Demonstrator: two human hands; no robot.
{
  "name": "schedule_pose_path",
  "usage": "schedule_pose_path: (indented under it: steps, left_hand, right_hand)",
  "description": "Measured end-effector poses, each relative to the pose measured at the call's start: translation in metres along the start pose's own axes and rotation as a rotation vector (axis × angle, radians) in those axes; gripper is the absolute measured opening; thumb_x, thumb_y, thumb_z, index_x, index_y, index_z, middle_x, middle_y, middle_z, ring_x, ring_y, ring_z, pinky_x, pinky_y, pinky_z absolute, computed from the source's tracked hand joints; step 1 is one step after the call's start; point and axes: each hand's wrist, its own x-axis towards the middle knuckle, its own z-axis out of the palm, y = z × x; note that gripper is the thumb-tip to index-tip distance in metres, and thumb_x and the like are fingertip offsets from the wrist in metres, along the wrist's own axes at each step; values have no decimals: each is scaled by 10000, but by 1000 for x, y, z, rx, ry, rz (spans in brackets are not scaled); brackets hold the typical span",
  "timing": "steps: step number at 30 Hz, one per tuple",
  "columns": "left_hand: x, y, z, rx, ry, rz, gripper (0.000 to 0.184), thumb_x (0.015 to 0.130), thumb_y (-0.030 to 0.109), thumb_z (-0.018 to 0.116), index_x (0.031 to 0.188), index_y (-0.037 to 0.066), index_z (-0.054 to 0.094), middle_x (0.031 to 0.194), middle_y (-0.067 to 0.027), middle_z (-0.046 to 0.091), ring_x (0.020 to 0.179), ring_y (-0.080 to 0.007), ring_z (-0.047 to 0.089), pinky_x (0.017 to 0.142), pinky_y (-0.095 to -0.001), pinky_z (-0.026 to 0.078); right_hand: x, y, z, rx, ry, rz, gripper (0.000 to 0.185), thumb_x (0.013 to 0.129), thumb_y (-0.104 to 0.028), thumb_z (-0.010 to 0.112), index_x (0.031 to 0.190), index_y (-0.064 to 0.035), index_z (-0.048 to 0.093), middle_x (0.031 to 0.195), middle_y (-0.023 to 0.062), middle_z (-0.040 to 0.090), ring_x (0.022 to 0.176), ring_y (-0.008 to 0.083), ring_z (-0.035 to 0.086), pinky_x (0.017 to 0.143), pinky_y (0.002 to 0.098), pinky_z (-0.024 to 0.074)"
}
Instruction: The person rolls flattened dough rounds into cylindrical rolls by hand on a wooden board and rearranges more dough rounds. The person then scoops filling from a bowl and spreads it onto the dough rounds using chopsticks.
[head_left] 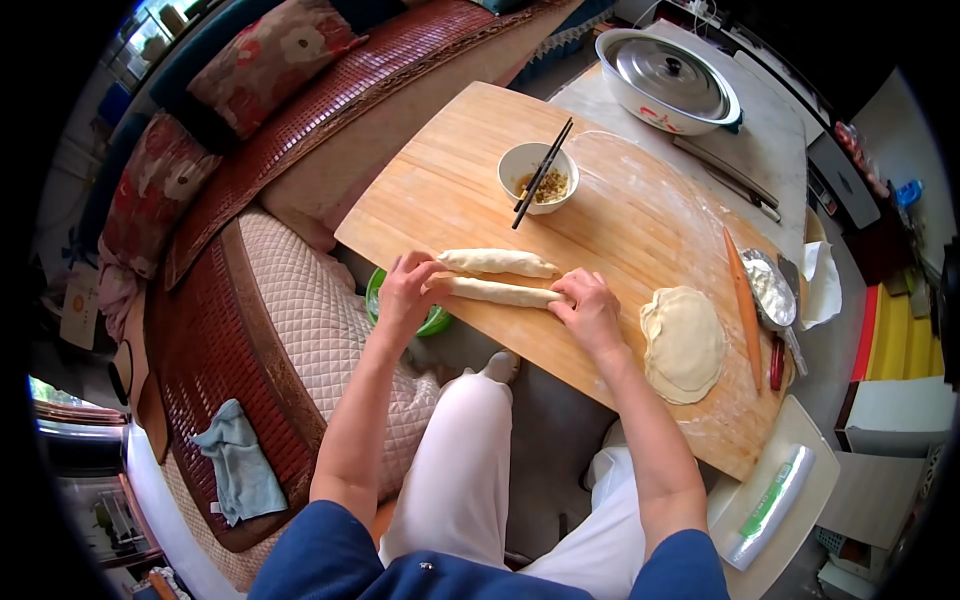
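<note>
A long dough roll [500,292] lies near the front edge of the wooden board [430,180]. My left hand [408,290] pinches its left end, and my right hand [588,305] has its fingers closed on the right end. Just behind it rests a second, thicker dough roll [498,263], close to my fingers. Flat round dough sheets [685,345] are stacked to the right of my right hand. Behind the rolls stands a white bowl [520,162] with a brown, crumbly filling, and black chopsticks [545,172] lie across it.
An orange-brown rolling pin [742,305] lies right of the sheets, beside a bowl of flour [770,290] and a red-handled tool [777,362]. A lidded basin [668,80] stands at the back. Plastic wrap [772,505] lies on a tray at right; a green basin [434,321] sits below the board.
</note>
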Motion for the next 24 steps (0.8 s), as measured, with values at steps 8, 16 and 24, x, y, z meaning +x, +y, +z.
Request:
schedule_pose_path:
  steps: [8, 16, 24]
  left_hand:
    - [7, 45, 28, -24, 65, 230, 255, 762, 92, 732, 1012, 144, 726, 1019, -20, 666, 974, -267, 604, 854, -393, 512]
    - [-2, 41, 28, -38, 22, 196, 271, 773, 133, 726, 1044, 146, 724, 1019, -13, 668, 982, -258, 603, 866, -396, 498]
    - [-9, 42, 37, 63, 20, 286, 358, 794, 127, 681, 1147, 183, 703, 1127, -4, 652, 1083, -245, 584, 929, -396, 475]
  right_hand:
    - [-1, 1, 19, 37, 114, -172, 151, 752, -87, 763, 898, -89, 727, 955, 39, 664, 936, 272, 609, 837, 397, 506]
    - [-2, 1, 21, 306, 100, -144, 63, 765, -40, 725, 816, -59, 695, 896, 74, 680, 900, 282, 641, 789, 403, 520]
    - [-7, -2, 26, 196, 81, -213, 271, 754, -48, 745, 1020, -81, 703, 927, 86, 687, 924, 290, 646, 806, 396, 528]
